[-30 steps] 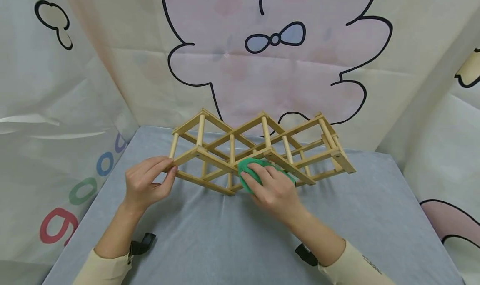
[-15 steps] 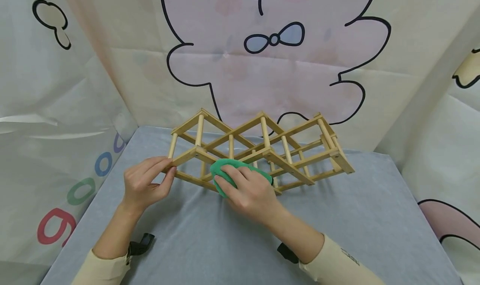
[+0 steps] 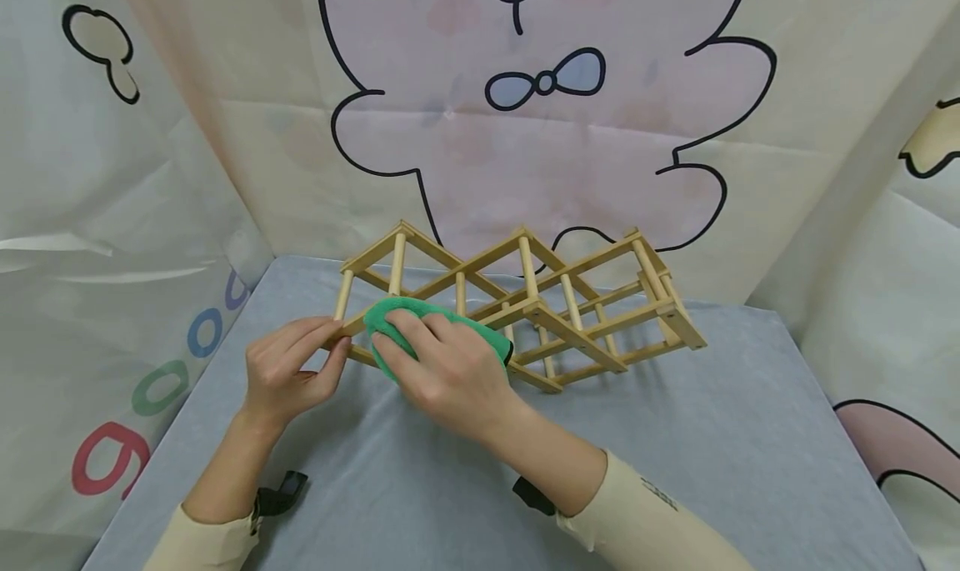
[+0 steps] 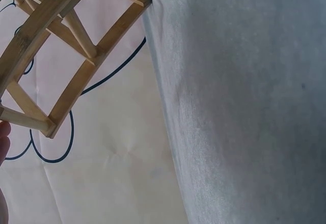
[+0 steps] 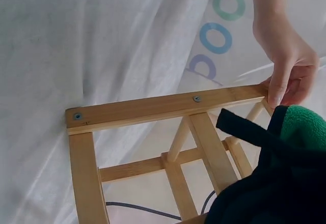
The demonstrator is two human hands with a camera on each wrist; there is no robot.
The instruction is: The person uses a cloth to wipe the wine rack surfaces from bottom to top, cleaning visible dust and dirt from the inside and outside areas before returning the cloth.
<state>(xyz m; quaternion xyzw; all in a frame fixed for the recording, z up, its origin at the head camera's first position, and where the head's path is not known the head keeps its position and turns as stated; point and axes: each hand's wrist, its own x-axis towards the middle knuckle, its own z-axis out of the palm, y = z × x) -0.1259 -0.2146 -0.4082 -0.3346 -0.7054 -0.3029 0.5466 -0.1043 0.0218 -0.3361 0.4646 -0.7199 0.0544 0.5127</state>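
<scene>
A tan wooden lattice rack [image 3: 577, 336] of crossed slats and round dowels stands at the back of the table. My left hand [image 3: 288, 367] pinches its near left corner between thumb and fingers; the right wrist view also shows that hand [image 5: 288, 66] on the slat's end. With curled fingers, my right hand [image 3: 450, 379] holds a green cloth [image 3: 386, 311] against the rack's front left slats, close beside the left hand. The cloth hides part of those slats. In the left wrist view, the rack [image 4: 76, 89] fills the upper left, with fingertips [image 4: 4, 137] at the edge.
A blue-grey cloth covers the table [image 3: 675, 454]. Behind the rack hangs a pale curtain [image 3: 525, 154] with a cartoon animal print, and similar printed sheets stand at both sides. Dark straps [image 3: 281, 494] sit at the wrists.
My right hand has slid the green cloth leftward along the rack's front, from its middle to near the left corner. The left hand and the rack stay in place.
</scene>
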